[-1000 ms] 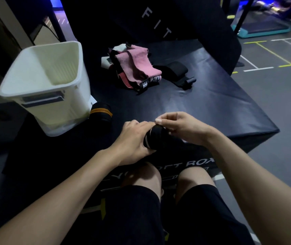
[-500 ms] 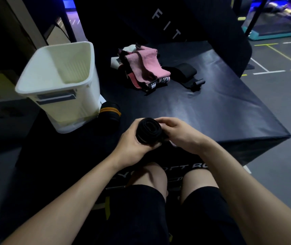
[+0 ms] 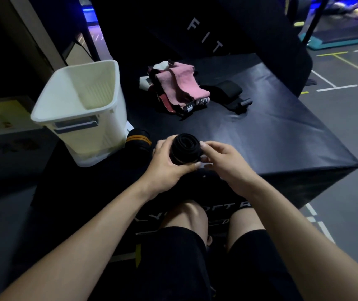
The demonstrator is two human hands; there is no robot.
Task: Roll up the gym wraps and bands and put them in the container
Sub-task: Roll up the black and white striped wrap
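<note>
Both hands are on the rolled black wrap (image 3: 186, 148) over the box (image 3: 282, 137), left hand (image 3: 169, 164) curled round it, right hand (image 3: 223, 161) pinching its edge, bin (image 3: 80, 109) just off to the left.

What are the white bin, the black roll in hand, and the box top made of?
White bin: looks like matte moulded plastic, with a ribbed inner wall and a moulded handle slot. Black roll: probably woven fabric, with soft coiled layers showing at its end. Box top: likely vinyl or faux leather, with a soft sheen and slight wrinkles.
</note>
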